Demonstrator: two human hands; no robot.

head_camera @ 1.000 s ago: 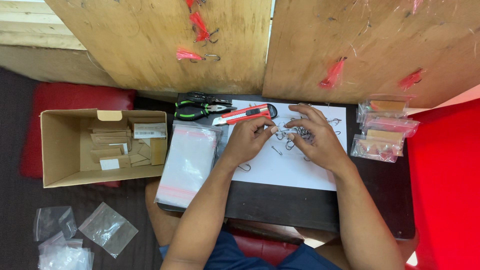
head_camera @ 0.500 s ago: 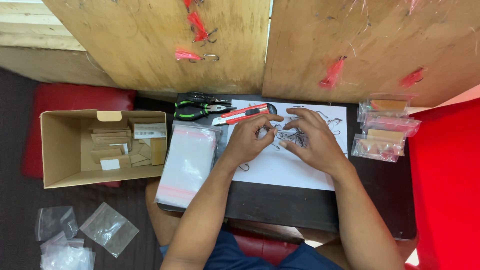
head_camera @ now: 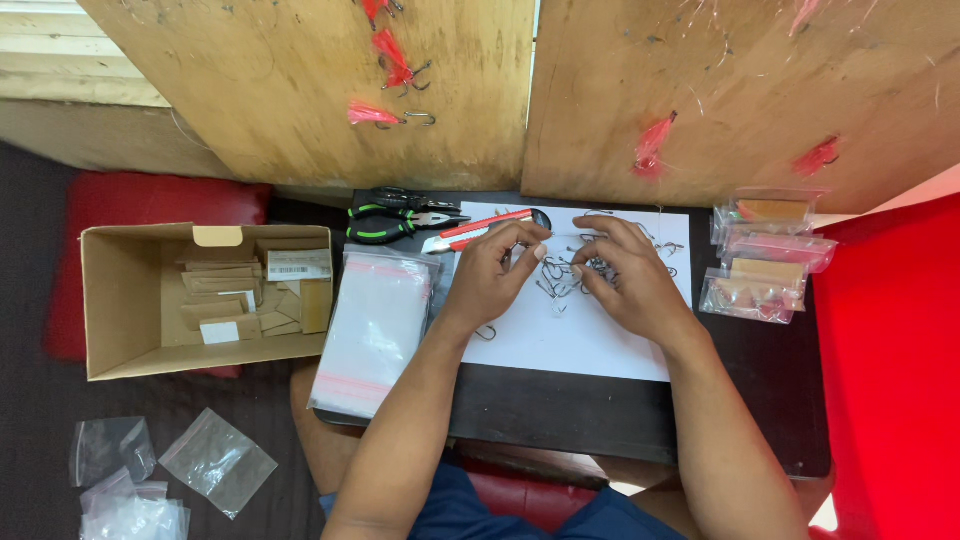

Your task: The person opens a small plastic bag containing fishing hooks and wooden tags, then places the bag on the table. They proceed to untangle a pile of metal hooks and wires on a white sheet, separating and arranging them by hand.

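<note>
We sort light, stiff, sharp fish hooks point(head_camera: 560, 280) on white paper point(head_camera: 580, 340); left hand point(head_camera: 495, 275) pinches one by its shank, right hand point(head_camera: 625, 280) fingers together on pile.

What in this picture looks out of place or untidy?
Small clear bags lie scattered on the dark floor, away from the neat stack of bags on the table. Metal hooks lie in a loose tangle on the white sheet between both hands.

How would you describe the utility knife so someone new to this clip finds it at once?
Start at the white paper sheet on the dark table. At its top left corner, just above the left hand, lies the utility knife. Its red-and-white body sets it apart from the black-and-green pliers beside it.
</note>
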